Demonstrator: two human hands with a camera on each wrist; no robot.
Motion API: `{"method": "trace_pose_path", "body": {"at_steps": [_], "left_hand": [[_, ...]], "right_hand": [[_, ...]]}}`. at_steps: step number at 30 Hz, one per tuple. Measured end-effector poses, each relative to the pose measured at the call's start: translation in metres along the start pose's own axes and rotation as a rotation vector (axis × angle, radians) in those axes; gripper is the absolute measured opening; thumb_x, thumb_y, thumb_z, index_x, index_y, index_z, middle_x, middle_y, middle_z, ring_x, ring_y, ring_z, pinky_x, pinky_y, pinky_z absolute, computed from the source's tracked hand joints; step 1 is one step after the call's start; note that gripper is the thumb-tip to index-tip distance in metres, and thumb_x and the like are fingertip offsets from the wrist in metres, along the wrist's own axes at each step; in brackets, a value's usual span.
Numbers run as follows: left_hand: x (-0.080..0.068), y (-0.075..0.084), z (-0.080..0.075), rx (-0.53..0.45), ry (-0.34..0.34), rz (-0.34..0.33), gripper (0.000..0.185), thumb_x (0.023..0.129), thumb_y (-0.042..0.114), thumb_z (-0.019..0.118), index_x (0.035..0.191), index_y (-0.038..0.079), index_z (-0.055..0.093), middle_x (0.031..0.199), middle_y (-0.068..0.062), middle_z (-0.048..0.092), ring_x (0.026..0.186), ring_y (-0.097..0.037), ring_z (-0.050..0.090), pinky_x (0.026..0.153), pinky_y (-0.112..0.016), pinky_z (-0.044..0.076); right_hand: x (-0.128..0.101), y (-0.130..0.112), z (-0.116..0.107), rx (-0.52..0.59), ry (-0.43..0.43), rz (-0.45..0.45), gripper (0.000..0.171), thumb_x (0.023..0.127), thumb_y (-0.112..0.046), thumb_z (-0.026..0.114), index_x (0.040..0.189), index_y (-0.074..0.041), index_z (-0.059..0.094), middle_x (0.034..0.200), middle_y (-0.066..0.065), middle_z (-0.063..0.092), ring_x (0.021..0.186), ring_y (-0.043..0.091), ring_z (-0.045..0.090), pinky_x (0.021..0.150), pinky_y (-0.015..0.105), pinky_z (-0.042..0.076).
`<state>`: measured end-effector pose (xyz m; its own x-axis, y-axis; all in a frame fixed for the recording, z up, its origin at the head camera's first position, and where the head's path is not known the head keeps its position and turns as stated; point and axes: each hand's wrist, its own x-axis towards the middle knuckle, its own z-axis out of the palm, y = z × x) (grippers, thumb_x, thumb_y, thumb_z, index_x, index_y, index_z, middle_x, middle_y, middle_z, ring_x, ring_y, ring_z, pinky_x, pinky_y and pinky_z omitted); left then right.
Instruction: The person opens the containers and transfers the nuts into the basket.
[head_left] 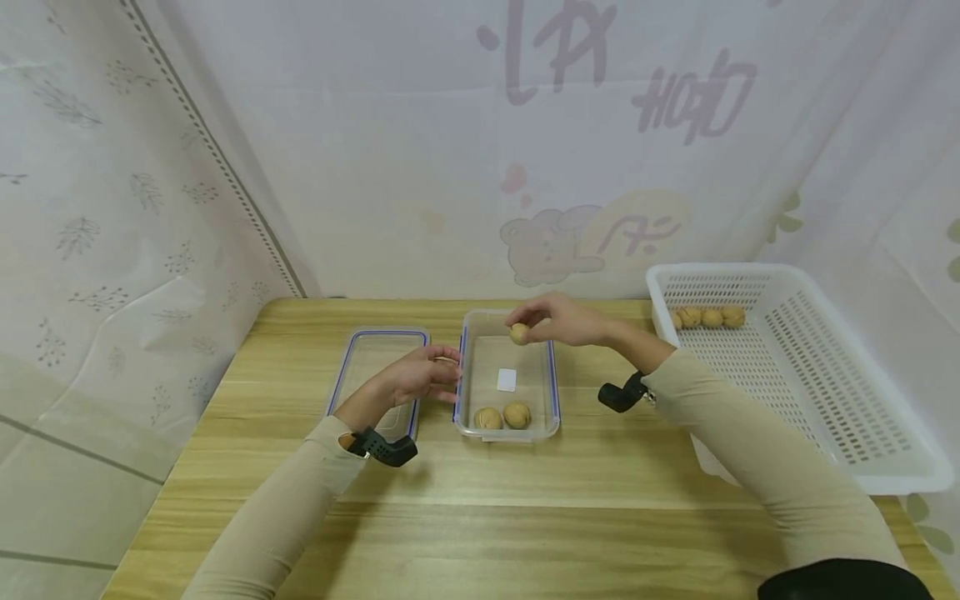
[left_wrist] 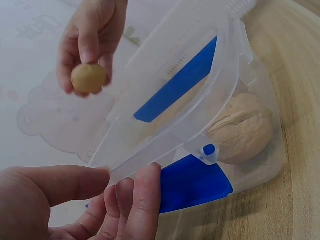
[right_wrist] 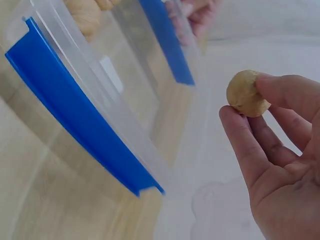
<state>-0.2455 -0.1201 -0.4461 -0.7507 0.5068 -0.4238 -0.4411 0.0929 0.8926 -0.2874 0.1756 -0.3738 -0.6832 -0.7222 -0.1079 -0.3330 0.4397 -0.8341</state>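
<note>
the right hand (head_left: 564, 321) pinched a walnut (head_left: 519, 333) between thumb and fingertips, held above the far end of the clear box (head_left: 551, 392) on the table (head_left: 525, 500). two more walnuts (head_left: 502, 416) lay at the box's near end. the left hand (head_left: 420, 375), fingers loosely curled and holding nothing, rested at the box's left rim, beside the lid (head_left: 367, 354). a white basket (head_left: 862, 400) with walnuts stood to the right.

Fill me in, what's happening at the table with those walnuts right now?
A person's right hand pinches a round tan walnut above the far end of a clear plastic container with blue clips. Two more walnuts lie at the container's near end. The left hand rests against the container's left wall. A clear lid with a blue rim lies to the left, and a white perforated plastic basket on the right holds a few more walnuts.
</note>
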Motion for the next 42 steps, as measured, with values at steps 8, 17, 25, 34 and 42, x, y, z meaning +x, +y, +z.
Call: {"method": "trace_pose_path", "body": {"at_steps": [8,17,25,34,42], "left_hand": [[0.0,0.0,0.0,-0.001,-0.005,0.002,0.036,0.101,-0.005,0.052,0.133,-0.009,0.038,0.09,-0.004,0.054,0.083,-0.015,0.056,0.083,-0.036,0.064],[0.002,-0.001,0.001,0.003,0.01,-0.008,0.034,0.101,-0.005,0.052,0.133,-0.007,0.04,0.093,-0.006,0.053,0.085,-0.016,0.056,0.083,-0.037,0.064],[0.001,0.001,0.001,0.007,0.008,-0.014,0.035,0.101,-0.005,0.052,0.134,-0.009,0.039,0.092,-0.005,0.053,0.087,-0.017,0.056,0.084,-0.037,0.064],[0.001,0.002,0.001,-0.001,0.009,-0.016,0.033,0.102,-0.005,0.052,0.133,-0.008,0.04,0.092,-0.005,0.054,0.086,-0.017,0.056,0.083,-0.037,0.064],[0.001,0.001,0.001,0.0,0.009,-0.014,0.035,0.102,-0.005,0.052,0.134,-0.009,0.039,0.092,-0.005,0.054,0.085,-0.016,0.057,0.083,-0.037,0.064]], "right_hand": [[-0.03,-0.003,-0.035,-0.009,0.127,0.078,0.036,0.097,-0.019,0.072,0.131,-0.008,0.066,0.129,0.011,0.066,0.12,0.027,0.06,0.1,0.044,0.054],[-0.061,0.004,-0.06,0.015,0.223,0.149,0.038,0.097,-0.022,0.072,0.132,-0.01,0.066,0.138,0.011,0.062,0.128,0.027,0.054,0.108,0.048,0.047],[-0.089,0.009,-0.078,0.071,0.287,0.141,0.041,0.1,-0.018,0.068,0.138,-0.004,0.06,0.13,0.011,0.065,0.114,0.016,0.062,0.095,0.021,0.053],[-0.122,0.014,-0.095,0.077,0.362,0.227,0.044,0.102,-0.025,0.066,0.142,-0.008,0.056,0.13,0.005,0.063,0.116,0.013,0.06,0.094,0.021,0.054],[-0.144,0.033,-0.106,0.03,0.394,0.272,0.048,0.103,-0.028,0.064,0.145,-0.007,0.053,0.13,0.002,0.063,0.112,0.007,0.061,0.089,0.018,0.055]]}}
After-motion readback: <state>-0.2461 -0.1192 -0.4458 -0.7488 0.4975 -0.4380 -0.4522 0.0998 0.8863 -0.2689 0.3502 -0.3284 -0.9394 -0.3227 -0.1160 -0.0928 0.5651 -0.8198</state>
